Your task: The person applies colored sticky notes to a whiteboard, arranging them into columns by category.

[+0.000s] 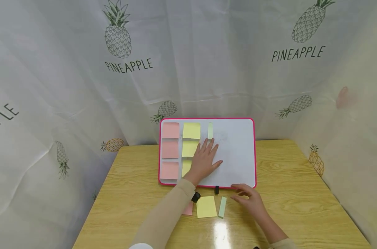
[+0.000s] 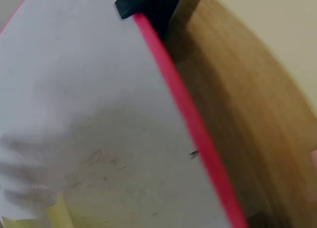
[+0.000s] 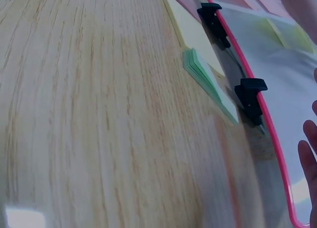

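A white board with a pink rim (image 1: 235, 148) stands tilted on the table. My left hand (image 1: 204, 160) rests on it, fingers spread, their tips just below a narrow green sticky note (image 1: 210, 130) and partly over the yellow notes. Pink sticky notes (image 1: 170, 149) form a column at the left, and yellow sticky notes (image 1: 191, 130) another beside it. Near the board's lower right edge hovers my right hand (image 1: 249, 199), fingers loosely bent with nothing between them. Closest to it lies a green sticky-note pad (image 1: 222, 207), fanned in the right wrist view.
A yellow pad (image 1: 206, 206) and a pink pad (image 1: 188, 209), partly behind the left sleeve, lie before the board. Black clips (image 3: 251, 96) grip its lower rim. Wooden tabletop (image 1: 285, 180) extends to both sides. A pineapple-print curtain (image 1: 213, 69) hangs behind.
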The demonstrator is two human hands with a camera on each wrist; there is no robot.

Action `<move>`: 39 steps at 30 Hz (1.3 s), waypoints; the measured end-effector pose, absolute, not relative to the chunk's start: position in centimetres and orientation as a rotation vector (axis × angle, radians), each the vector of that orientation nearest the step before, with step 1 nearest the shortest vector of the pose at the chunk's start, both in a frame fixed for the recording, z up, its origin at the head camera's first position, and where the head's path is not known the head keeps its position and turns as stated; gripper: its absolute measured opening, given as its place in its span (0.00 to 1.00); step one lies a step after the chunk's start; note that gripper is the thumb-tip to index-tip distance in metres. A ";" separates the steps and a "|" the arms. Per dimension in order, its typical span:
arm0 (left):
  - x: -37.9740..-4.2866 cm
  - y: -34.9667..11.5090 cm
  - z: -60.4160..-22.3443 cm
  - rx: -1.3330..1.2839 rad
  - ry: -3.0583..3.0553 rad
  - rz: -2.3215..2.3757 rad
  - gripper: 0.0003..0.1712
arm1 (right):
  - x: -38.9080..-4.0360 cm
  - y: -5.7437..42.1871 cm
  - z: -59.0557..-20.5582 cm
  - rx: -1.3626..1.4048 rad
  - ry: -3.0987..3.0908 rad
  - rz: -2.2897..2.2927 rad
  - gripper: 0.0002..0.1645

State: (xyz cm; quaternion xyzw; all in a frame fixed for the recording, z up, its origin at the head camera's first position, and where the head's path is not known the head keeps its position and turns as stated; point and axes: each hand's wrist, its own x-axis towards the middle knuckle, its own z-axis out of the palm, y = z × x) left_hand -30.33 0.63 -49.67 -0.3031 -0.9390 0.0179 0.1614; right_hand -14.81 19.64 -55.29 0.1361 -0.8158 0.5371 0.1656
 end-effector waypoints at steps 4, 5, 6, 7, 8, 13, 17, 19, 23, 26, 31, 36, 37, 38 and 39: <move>-28.7 -0.2 -50.3 -0.930 -2.665 -0.045 0.41 | -15.1 19.5 -56.5 0.348 -2.319 1.623 0.21; -28.3 -0.3 -50.6 -0.942 -2.665 -0.069 0.41 | -15.1 19.5 -56.7 0.330 -2.321 1.643 0.21; -27.8 -0.5 -50.8 -0.952 -2.662 -0.099 0.41 | -15.1 19.4 -56.9 0.309 -2.322 1.666 0.21; -27.4 -0.7 -51.1 -0.960 -2.666 -0.124 0.40 | -15.1 19.4 -57.0 0.287 -2.327 1.687 0.21; -27.1 -0.8 -51.4 -0.967 -2.671 -0.148 0.40 | -15.1 19.3 -57.2 0.266 -2.329 1.704 0.21; -25.2 -1.2 -52.7 -0.986 -2.682 -0.285 0.38 | -15.2 19.2 -58.0 0.217 -2.349 1.750 0.22; -23.7 -1.4 -53.8 -1.017 -2.664 -0.438 0.36 | -15.0 19.0 -58.3 0.242 -2.351 1.760 0.23; -23.0 -1.6 -54.4 -1.032 -2.660 -0.508 0.35 | -14.7 18.8 -58.0 0.280 -2.345 1.752 0.24; -21.5 -1.9 -55.5 -1.027 -2.657 -0.640 0.34 | -14.1 18.3 -57.2 0.337 -2.348 1.718 0.24; -20.5 -2.2 -56.2 -0.998 -2.666 -0.751 0.33 | -14.0 18.2 -57.6 0.334 -2.362 1.700 0.25; -19.1 -2.6 -57.3 -0.946 -2.672 -0.884 0.29 | -14.5 18.4 -60.0 0.283 -2.381 1.735 0.27; -17.9 -2.9 -58.0 -0.830 -2.718 -1.101 0.24 | -14.7 18.5 -61.2 0.281 -2.413 1.755 0.28; -17.7 -2.9 -58.2 -0.805 -2.727 -1.160 0.22 | -14.7 18.5 -61.2 0.282 -2.423 1.756 0.28; -17.5 -2.9 -58.4 -0.775 -2.734 -1.223 0.20 | -14.7 18.5 -61.2 0.284 -2.434 1.752 0.28; -17.3 -2.9 -58.6 -0.750 -2.735 -1.290 0.18 | -14.6 18.5 -61.1 0.293 -2.444 1.746 0.28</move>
